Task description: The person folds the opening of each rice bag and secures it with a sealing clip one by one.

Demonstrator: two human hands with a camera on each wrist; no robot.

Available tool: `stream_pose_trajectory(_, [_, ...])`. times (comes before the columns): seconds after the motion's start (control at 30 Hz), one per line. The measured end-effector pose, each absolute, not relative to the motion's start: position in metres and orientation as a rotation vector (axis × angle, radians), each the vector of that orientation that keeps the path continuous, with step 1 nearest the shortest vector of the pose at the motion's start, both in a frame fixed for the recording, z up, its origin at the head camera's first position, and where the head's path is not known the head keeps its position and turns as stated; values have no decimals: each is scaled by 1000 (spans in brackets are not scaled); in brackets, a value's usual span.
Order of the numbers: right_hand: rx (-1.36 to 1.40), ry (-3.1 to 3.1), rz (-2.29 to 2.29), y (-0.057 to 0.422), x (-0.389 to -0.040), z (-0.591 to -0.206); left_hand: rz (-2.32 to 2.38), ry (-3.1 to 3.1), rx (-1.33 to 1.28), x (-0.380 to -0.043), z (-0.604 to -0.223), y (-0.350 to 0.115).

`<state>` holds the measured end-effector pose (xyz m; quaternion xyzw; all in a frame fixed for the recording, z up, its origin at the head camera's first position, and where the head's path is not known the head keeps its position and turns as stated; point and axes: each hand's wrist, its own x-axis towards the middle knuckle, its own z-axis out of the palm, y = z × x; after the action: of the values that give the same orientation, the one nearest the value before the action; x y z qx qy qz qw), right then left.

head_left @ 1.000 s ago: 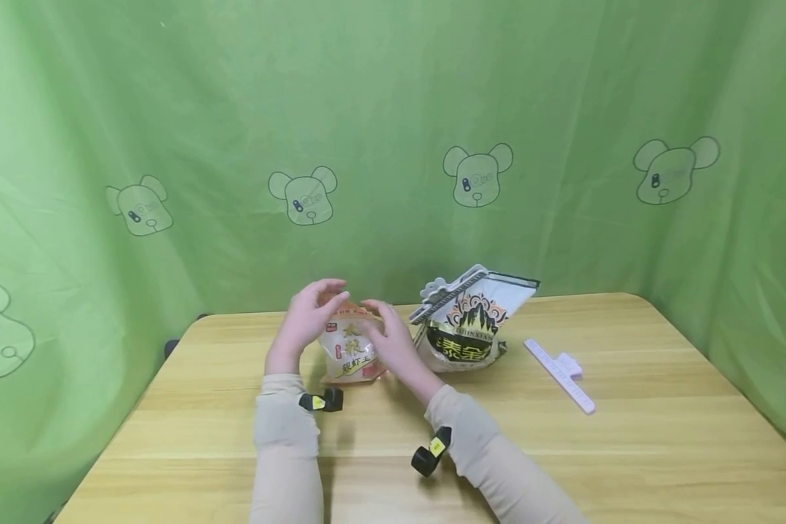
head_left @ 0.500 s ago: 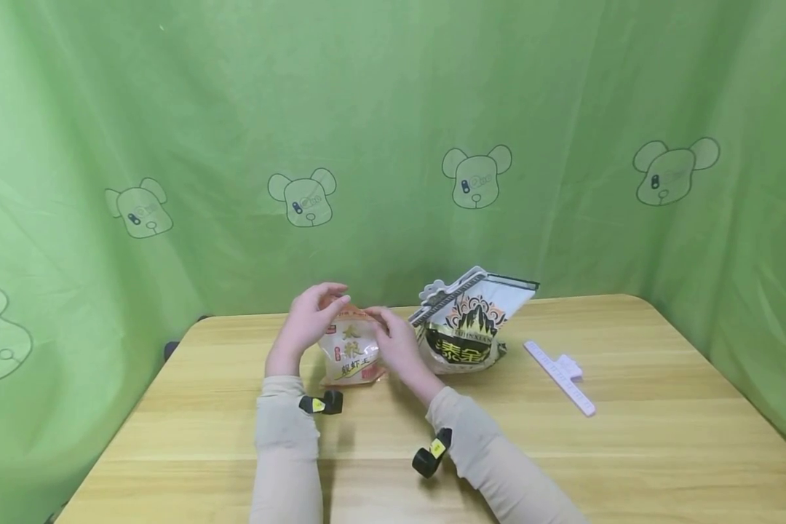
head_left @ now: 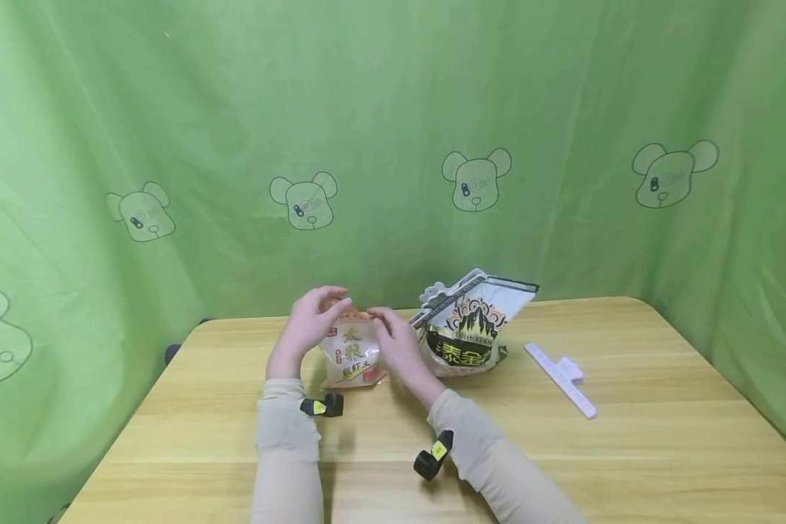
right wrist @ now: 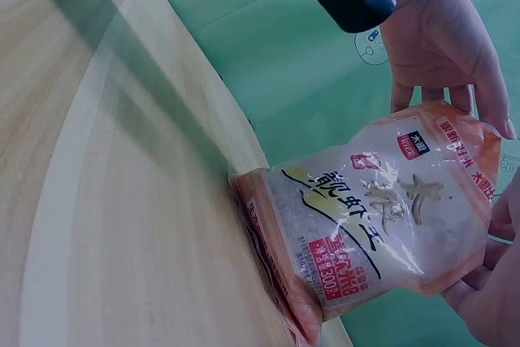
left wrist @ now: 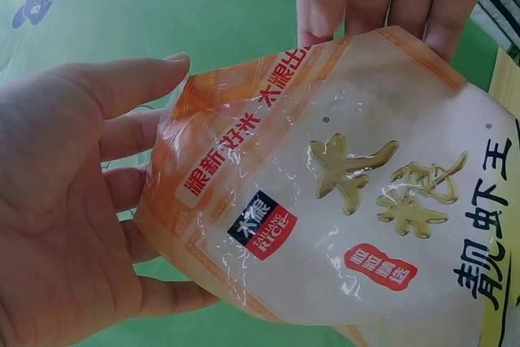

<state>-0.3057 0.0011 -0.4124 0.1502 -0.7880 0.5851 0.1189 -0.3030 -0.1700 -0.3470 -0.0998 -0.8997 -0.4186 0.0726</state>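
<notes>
A small clear-and-orange bag of rice [head_left: 351, 353] stands upright on the table, its orange top edge raised between the hands. The left hand [head_left: 308, 320] holds the upper left corner; in the left wrist view its thumb [left wrist: 146, 79] meets the corner and its fingers reach behind the bag. At the upper right side, the right hand [head_left: 399, 346] pinches the edge, with its fingers partly hidden behind the plastic. The right wrist view shows the bag's bottom seam [right wrist: 272, 258] on the tabletop and both hands at the top end.
Just right of the right hand stands a larger white-and-black bag [head_left: 461, 346], its folded top held by a grey sealing clip [head_left: 455, 295]. Farther right, a lilac sealing clip [head_left: 561, 378] lies on the wooden table [head_left: 661, 437]. Green curtain [head_left: 380, 240] hangs behind the table.
The right hand's thumb and fingers have come together on the bag's upper right edge. The left hand stays nearly in place. The other bag and the lilac clip have not moved.
</notes>
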Motion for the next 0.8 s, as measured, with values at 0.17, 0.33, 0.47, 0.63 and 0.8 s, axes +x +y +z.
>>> stream_pose_trajectory(0.17, [419,-2312,1709,1,-307,-413,-1264,-2690,-303,-303,-347,-170])
stream_pose_trajectory(0.33, [419,-2331,1719,1,-308,-414,-1289,-2684,-293,-302,-347,-171])
stream_pose_trajectory(0.47, [451,-2336,1722,2,-307,-413,-1314,-2672,-286,-301,-348,-171])
stream_pose_trajectory(0.63, [487,-2347,1728,1,-306,-413,-1317,-2672,-291,-301,-348,-173])
stream_pose_trajectory(0.8, [500,-2325,1738,0,-306,-412,-1314,-2665,-298,-301,-349,-176])
